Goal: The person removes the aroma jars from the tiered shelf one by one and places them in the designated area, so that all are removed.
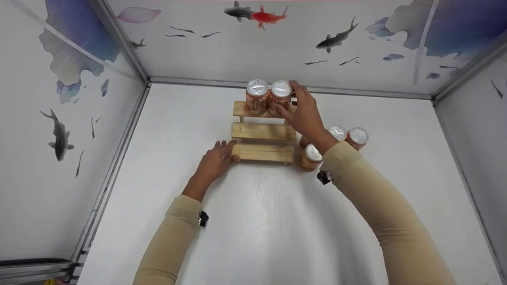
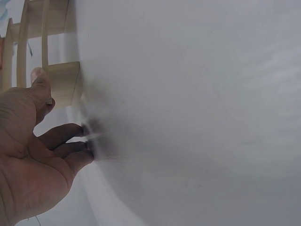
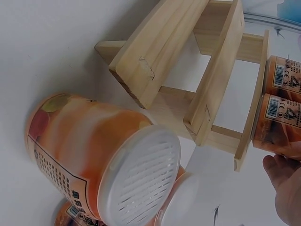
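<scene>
A three-step wooden rack (image 1: 263, 136) stands mid-table. Two orange cans with clear lids sit side by side on its top step. My right hand (image 1: 303, 113) grips the right-hand can (image 1: 280, 98), thumb on its front and fingers behind it; the left-hand can (image 1: 257, 97) stands free. In the right wrist view my thumb (image 3: 282, 165) lies against that can (image 3: 277, 125). My left hand (image 1: 216, 160) rests flat on the table, fingers straight, touching the left end of the bottom step. The left wrist view shows this hand (image 2: 28, 155) with its thumb near the wood (image 2: 61, 80).
Three more orange cans stand on the table right of the rack: one near its bottom corner (image 1: 311, 156) and two behind it (image 1: 337, 132) (image 1: 357, 137). The nearest fills the right wrist view (image 3: 89, 155). White walls with fish pictures close in the table on three sides.
</scene>
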Demonstrator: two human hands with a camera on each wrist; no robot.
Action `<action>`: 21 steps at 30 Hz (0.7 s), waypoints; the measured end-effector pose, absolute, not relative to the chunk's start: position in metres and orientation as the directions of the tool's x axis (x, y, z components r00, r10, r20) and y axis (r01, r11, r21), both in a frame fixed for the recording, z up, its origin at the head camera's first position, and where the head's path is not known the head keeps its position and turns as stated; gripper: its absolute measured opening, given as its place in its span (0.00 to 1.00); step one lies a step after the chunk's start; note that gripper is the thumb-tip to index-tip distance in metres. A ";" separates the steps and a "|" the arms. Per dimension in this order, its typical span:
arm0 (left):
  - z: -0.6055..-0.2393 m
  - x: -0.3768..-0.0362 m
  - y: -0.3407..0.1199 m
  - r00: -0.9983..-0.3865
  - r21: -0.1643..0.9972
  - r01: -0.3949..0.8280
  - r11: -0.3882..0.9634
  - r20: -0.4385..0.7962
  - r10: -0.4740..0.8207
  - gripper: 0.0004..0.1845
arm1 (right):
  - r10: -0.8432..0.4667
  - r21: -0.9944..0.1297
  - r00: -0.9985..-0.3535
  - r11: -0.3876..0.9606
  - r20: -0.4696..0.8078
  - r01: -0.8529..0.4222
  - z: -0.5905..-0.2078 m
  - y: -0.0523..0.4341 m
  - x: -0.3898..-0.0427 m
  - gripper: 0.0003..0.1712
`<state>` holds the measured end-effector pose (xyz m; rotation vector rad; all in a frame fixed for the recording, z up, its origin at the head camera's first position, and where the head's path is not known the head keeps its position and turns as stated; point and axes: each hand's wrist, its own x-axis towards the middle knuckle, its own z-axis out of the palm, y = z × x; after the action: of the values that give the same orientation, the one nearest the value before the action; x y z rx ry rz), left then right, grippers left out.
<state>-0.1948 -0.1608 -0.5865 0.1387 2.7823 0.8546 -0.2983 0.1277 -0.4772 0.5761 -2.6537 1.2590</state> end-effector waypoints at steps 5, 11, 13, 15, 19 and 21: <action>-0.587 -0.196 -0.161 -0.970 0.559 0.037 0.829 -0.181 0.165 0.33 | -0.263 -0.724 -0.918 0.566 0.295 -0.395 -0.478 0.125 -0.301 0.45; -0.587 -0.195 -0.163 -0.971 0.567 0.053 0.822 -0.163 0.175 0.32 | -0.248 -0.744 -0.928 0.557 0.276 -0.370 -0.478 0.122 -0.302 0.44; -0.587 -0.194 -0.164 -0.972 0.572 0.048 0.819 -0.161 0.169 0.33 | -0.251 -0.747 -0.929 0.554 0.272 -0.369 -0.478 0.121 -0.303 0.45; -0.587 -0.194 -0.165 -0.973 0.577 0.042 0.815 -0.161 0.164 0.34 | -0.253 -0.750 -0.929 0.550 0.269 -0.367 -0.477 0.119 -0.303 0.45; -0.587 -0.194 -0.165 -0.972 0.598 0.031 0.801 -0.168 0.164 0.35 | -0.248 -0.750 -0.930 0.551 0.270 -0.365 -0.477 0.119 -0.302 0.44; -0.586 -0.194 -0.165 -0.971 0.612 0.027 0.790 -0.173 0.167 0.35 | -0.243 -0.749 -0.931 0.554 0.273 -0.365 -0.478 0.120 -0.301 0.43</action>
<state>-0.1935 -0.1648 -0.5863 0.1522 2.7628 0.9396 -0.3012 0.1198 -0.4778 0.5206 -2.6452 1.3235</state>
